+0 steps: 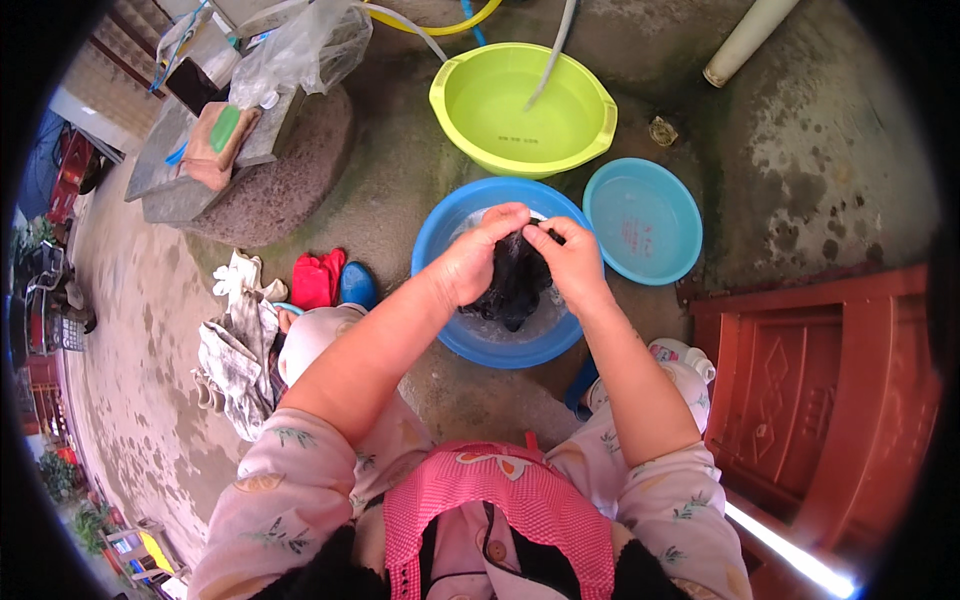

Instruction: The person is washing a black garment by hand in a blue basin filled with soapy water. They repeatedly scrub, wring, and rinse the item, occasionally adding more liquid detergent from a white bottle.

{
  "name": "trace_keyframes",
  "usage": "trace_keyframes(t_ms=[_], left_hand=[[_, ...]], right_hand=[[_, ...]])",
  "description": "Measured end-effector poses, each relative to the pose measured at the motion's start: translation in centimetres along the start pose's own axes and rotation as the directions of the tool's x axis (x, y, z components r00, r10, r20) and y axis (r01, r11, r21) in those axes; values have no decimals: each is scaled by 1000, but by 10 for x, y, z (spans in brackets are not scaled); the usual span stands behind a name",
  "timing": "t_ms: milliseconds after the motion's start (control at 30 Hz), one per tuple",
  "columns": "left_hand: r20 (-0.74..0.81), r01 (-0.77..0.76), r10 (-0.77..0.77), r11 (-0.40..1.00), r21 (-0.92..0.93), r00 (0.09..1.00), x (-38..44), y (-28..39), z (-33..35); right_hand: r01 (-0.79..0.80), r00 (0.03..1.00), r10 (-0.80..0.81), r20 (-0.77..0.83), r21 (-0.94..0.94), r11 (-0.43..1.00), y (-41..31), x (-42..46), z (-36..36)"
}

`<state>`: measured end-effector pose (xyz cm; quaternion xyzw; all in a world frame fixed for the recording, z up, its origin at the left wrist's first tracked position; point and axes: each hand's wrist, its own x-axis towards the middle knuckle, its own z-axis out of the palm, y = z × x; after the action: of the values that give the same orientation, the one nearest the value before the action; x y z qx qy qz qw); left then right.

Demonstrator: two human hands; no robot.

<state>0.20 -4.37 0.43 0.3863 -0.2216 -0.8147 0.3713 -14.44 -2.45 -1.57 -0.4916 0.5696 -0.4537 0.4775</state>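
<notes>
A black wet garment [516,289] hangs from both hands over a blue plastic basin [495,356], its lower part down at the sudsy water. My left hand [480,251] pinches the cloth's upper edge between thumb and fingers. Close beside it, my right hand [568,259] grips the same edge, thumb toward the left hand. Whitish suds [480,330] show around the cloth inside the basin. How far the fabric dips into the water is partly hidden by the hands.
Beyond stands a yellow-green basin [480,150] of water with a hose [553,52] in it. A smaller light-blue basin [686,259] is at right. Clothes [240,352] and red rubber gloves [315,277] lie left. Green soap [224,127] rests on a folded cloth [204,154]. A red door [787,390] borders the right.
</notes>
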Motion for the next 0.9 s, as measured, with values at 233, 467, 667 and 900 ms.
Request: trace_keyframes(t_ms=[233,467,667,900], left_hand=[[109,-119,68,810,574,992,2,24,-21],[17,-385,528,596,705,849,3,47,-40],[37,-372,449,690,621,893,2,38,-36],[-179,-269,395,832,484,901,5,15,-22]], right_hand=[[-126,990,142,-1,447,886,-9,-10,-13],[-93,983,159,-90,508,857,-5,-7,-52],[-59,967,171,-187,490,870,-12,-13,-37],[-21,914,238,-328,549,835,2,2,-32]])
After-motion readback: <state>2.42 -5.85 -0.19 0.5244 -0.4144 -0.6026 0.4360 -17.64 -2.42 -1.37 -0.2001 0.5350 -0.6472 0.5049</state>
